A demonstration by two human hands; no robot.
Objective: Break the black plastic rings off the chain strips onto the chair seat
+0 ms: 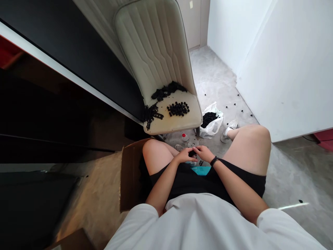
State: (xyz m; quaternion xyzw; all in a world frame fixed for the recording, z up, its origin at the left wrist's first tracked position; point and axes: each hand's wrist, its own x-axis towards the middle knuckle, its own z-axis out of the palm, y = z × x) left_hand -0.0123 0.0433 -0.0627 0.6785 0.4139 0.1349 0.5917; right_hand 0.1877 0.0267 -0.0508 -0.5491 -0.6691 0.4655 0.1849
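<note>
Between my knees, my left hand (184, 155) and my right hand (204, 153) meet at a small black piece (191, 153). My left fingers curl round it from one side, and my right fingertips pinch it from the other. Its exact kind is partly hidden by the fingers. On the seat of the cream chair (173, 125) in front of me sits a cluster of small round black parts (178, 109). Black scraps (169, 91) lie at the back of that seat, with latticed black scraps (154, 114) at its left side.
A white plastic bag (212, 131) full of black parts stands on the floor right of the chair. An open cardboard box (132, 173) is beside my left leg. A red-capped bottle (185, 138) stands under the chair's front edge. Loose black bits dot the floor by the white panel (288, 76).
</note>
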